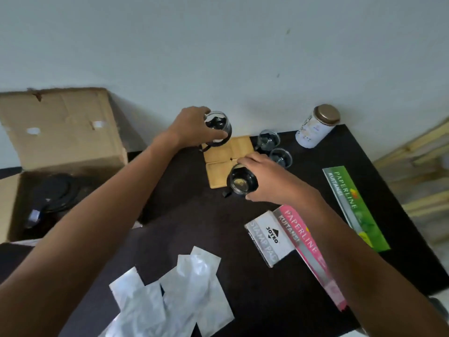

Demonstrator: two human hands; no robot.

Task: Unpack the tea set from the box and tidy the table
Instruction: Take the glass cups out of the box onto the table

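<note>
**Tea set cups going onto wooden coasters, 2 in hand**

Tea set pieces sit toward the upper middle of the frame, on a dark table (184, 215) that fills most of the lower half. At the left edge stands an open cardboard box (60, 132), flaps up, with dark round items inside that are too shadowed to identify.

Across the bottom centre lie several crumpled white wrappers (175, 295). On the right side of the frame, a long green Paperline book (356, 207) lies apart from a pink Paperline book (308, 251), which overlaps a white Joyko stamp pad box (267, 237).

A white tin (315, 127) with a bronze lid stands at the upper right of the table, close to the wall.

Wooden coasters (228, 156), 4 squares set together, lie at the table's far edge in the centre of the frame. The left hand (192, 127) is closed around a glass cup (217, 128) with a black handle, held tilted over the upper-left coaster. The right hand (269, 181) grips a second glass cup (241, 182) from its right side, at the lower-right coaster; whether it rests fully on the wood cannot be told.

2 more glass cups (274, 148) stand just right of the coasters, close together, on the bare table.
</note>
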